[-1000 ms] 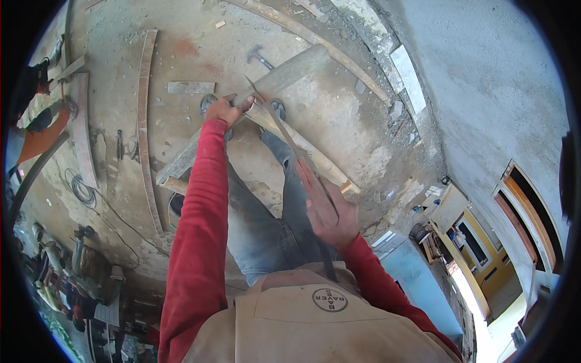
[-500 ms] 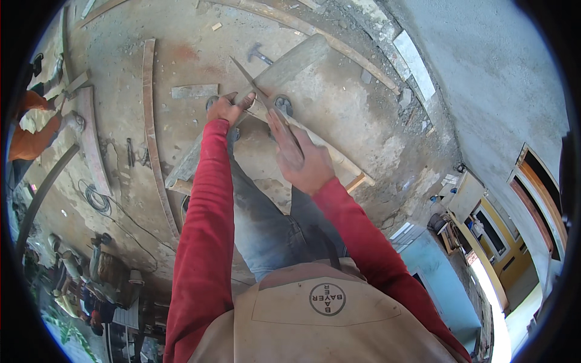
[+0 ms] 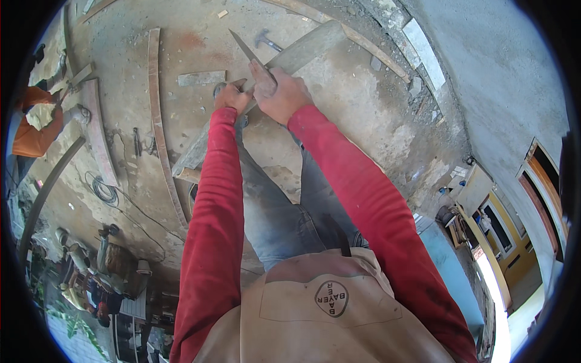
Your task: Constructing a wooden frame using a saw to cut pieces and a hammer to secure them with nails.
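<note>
My right hand (image 3: pixel 282 95) is closed round the wooden handle of a handsaw (image 3: pixel 242 47), whose narrow blade points away and to the left. Beneath the saw a long grey board (image 3: pixel 311 47) slants from near left to far right. My left hand (image 3: pixel 232 99) grips this board just left of the saw, its thumb toward the blade. Where the blade meets the wood is hidden behind my right hand. Part of the board's near end (image 3: pixel 192 154) shows beside my left forearm.
A hammer (image 3: pixel 266 40) and a short plank (image 3: pixel 201 78) lie on the concrete floor beyond my hands. Left are a long thin board (image 3: pixel 155 109), coiled cable (image 3: pixel 103 190) and a person in orange (image 3: pixel 36 124). Rubble (image 3: pixel 417 88) lines the grey wall.
My right hand has pushed the saw forward, away from me and slightly left. The left hand keeps its hold on the board. The whole view has shifted a little.
</note>
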A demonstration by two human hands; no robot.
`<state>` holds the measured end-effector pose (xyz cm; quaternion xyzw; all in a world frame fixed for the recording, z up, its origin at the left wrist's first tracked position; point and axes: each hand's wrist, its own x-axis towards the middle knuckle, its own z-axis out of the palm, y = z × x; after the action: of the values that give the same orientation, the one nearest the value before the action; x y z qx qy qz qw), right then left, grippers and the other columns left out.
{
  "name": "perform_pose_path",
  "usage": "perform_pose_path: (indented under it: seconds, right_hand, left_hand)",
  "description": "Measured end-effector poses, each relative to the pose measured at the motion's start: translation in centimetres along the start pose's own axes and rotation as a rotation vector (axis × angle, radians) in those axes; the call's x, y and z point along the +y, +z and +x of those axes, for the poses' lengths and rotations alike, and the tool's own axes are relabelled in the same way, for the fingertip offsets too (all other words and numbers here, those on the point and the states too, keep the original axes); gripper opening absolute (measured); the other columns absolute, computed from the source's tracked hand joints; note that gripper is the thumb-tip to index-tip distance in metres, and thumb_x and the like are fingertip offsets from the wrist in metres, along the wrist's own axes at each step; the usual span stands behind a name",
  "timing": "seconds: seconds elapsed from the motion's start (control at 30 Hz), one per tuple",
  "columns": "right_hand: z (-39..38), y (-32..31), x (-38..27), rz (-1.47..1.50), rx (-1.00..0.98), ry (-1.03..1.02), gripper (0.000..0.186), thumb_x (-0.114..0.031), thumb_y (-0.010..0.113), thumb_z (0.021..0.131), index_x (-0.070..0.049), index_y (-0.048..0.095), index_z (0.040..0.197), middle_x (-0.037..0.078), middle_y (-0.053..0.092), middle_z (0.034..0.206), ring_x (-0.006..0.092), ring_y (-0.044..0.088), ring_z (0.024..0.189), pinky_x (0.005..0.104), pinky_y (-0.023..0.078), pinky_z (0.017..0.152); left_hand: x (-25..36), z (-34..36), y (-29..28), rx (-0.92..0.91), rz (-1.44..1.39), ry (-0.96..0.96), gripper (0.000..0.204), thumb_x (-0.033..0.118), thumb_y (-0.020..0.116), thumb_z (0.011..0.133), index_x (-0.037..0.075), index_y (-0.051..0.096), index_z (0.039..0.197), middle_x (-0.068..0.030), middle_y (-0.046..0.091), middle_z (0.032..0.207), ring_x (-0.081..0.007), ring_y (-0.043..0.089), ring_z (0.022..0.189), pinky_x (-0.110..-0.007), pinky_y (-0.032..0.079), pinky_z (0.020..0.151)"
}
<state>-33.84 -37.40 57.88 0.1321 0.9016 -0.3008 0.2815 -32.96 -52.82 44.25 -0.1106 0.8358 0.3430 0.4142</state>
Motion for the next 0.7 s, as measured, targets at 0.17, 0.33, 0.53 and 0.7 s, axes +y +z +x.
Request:
perform_pose_path:
  seconds: [0.17, 0.33, 0.53, 0.7]
  right_hand:
    - [-20.6, -11.2, 2.1, 0.079, 0.025, -0.217, 0.055, -0.016, 0.074, 0.081, -0.001, 0.054, 0.13, 0.026, 0.071, 0.101, 0.0401, 0.073, 0.088, 0.0416, 0.06, 0.073]
    - [-12.3, -5.2, 2.8, 0.259, 0.032, -0.176, 0.05, -0.021, 0.075, 0.082, -0.005, 0.057, 0.126, 0.023, 0.071, 0.102, 0.0402, 0.072, 0.088, 0.0434, 0.059, 0.077]
    - [-0.3, -1.8, 4.8, 0.016, 0.122, 0.076, 0.037, -0.038, 0.071, 0.084, -0.004, 0.068, 0.099, 0.023, 0.071, 0.096, 0.0445, 0.069, 0.086, 0.0489, 0.056, 0.077]
    - [-11.6, -8.3, 12.9, 0.269, 0.337, -0.131, 0.043, -0.019, 0.074, 0.088, -0.001, 0.063, 0.125, 0.016, 0.075, 0.102, 0.0252, 0.075, 0.091, 0.0334, 0.058, 0.08]
  left_hand:
    - [-3.2, 0.2, -1.0, -0.051, -0.006, -0.068, 0.097, 0.084, 0.058, 0.075, 0.005, 0.066, 0.131, -0.0259, 0.068, 0.12, -0.0391, 0.063, 0.119, -0.043, 0.048, 0.102]
    - [-2.1, -1.0, -1.1, 0.052, -0.022, -0.074, 0.084, 0.078, 0.063, 0.077, 0.002, 0.074, 0.112, -0.0222, 0.073, 0.103, -0.0364, 0.068, 0.105, -0.042, 0.05, 0.093]
    - [-1.5, 0.7, 0.8, 0.091, -0.067, -0.037, 0.096, 0.077, 0.064, 0.078, -0.003, 0.063, 0.131, -0.0226, 0.072, 0.112, -0.0341, 0.066, 0.115, -0.04, 0.048, 0.098]
    - [-5.8, -1.2, 1.0, 0.106, -0.029, -0.016, 0.094, 0.081, 0.061, 0.076, 0.001, 0.068, 0.125, -0.029, 0.069, 0.113, -0.0405, 0.065, 0.113, -0.045, 0.049, 0.096]
